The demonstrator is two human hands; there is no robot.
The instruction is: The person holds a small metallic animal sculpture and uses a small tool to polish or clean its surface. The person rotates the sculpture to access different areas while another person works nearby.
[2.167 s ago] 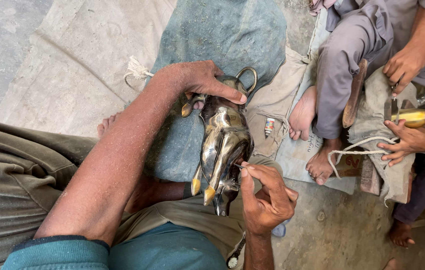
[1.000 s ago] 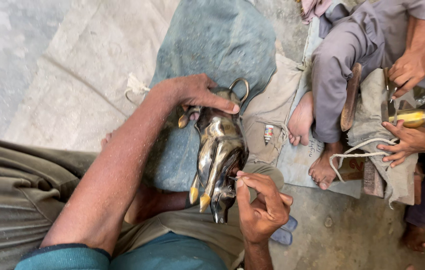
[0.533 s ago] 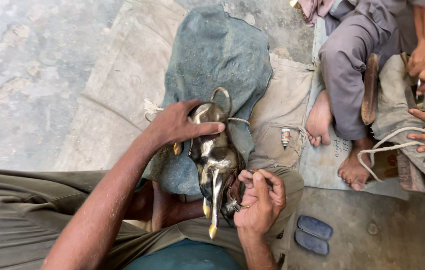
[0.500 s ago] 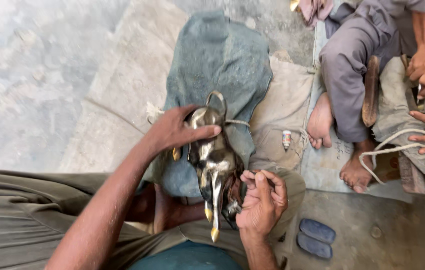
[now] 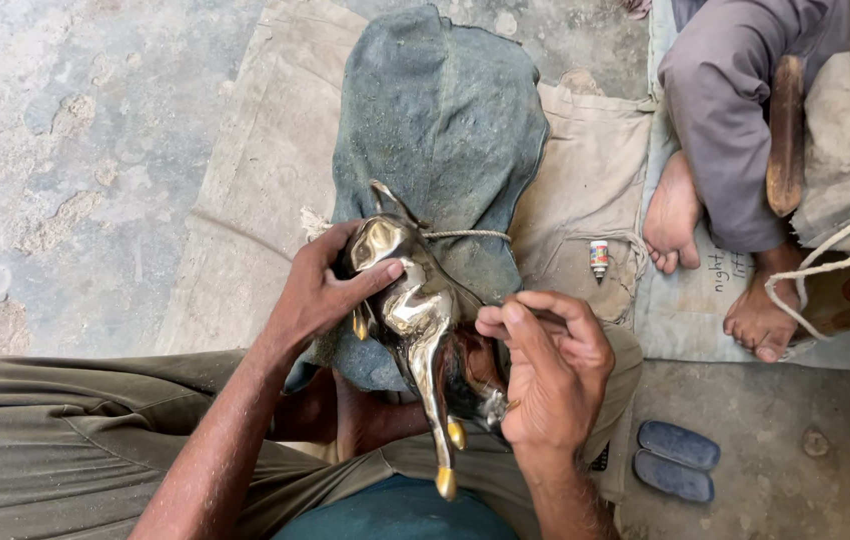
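- One shiny metal animal figure [image 5: 415, 310], gold-tipped legs pointing toward you, resting on one blue-grey padded cloth [image 5: 445, 130] over your lap
- Your left hand [image 5: 330, 290]: fingers wrapped around the figure's head end, gripping it
- Your right hand [image 5: 550, 365]: fingers pinched together against the figure's flank; whether they hold anything I cannot tell
- One small bottle [image 5: 599, 257] on the beige sack
- Two blue pads [image 5: 677, 460] on the floor
- Two bare feet [image 5: 715, 270] of a person seated nearby
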